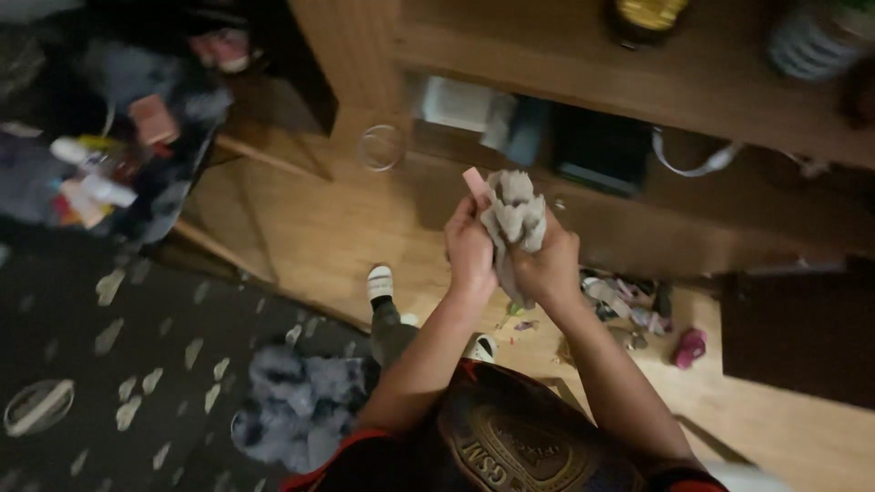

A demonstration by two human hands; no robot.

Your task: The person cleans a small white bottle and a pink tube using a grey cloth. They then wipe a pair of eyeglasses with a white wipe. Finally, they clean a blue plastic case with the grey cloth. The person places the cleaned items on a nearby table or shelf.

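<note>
1. Fingers of both hands, left hand [471,251] and right hand [550,264], close together round a crumpled grey cloth [515,219], bunching it upward at chest height.
2. A pink strip [475,185] sticks up beside the cloth, tilted left; its long axis runs near upright.
3. Below lies the wooden floor [310,228], with litter [629,305].
4. Beyond stands a shelf [565,77].

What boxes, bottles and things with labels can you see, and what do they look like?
White box: in the shelf cubby, rectangular, pale.
Dark box: same shelf, to its right, black and flat-fronted.
White tubes: in the clutter at far left, white with coloured bits, blurred.
Striped container: top right on the shelf, round, white with dark bands, blurred.
Both hands, left hand and right hand, hold a crumpled grey cloth; it has no label.
</note>
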